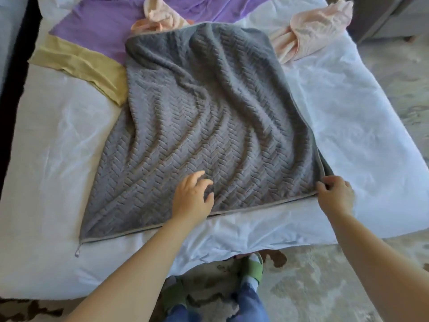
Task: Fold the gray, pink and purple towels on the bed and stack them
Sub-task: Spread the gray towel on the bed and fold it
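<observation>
**Hand on the corner, folds still loose**

The right hand (334, 196) was pinched shut on the near right corner of the gray towel (209, 126), where two layers seemed to meet. The left hand (192, 198) hovered with fingers spread, just touching the pile near the front hem. The towel lay rumpled across the middle of the bed (348, 126).

Risks, as a judgement: a pull from one corner alone could drag the whole towel sideways and deepen the diagonal ridges; the layers could slip out of line; its far edge overlapped a pink towel (160, 15) and could tug it along.

Count: one gray towel, two pink towels (the other (313, 31) at the far right), one purple towel (97, 26) with a yellow band, though it ran out of view.
</observation>
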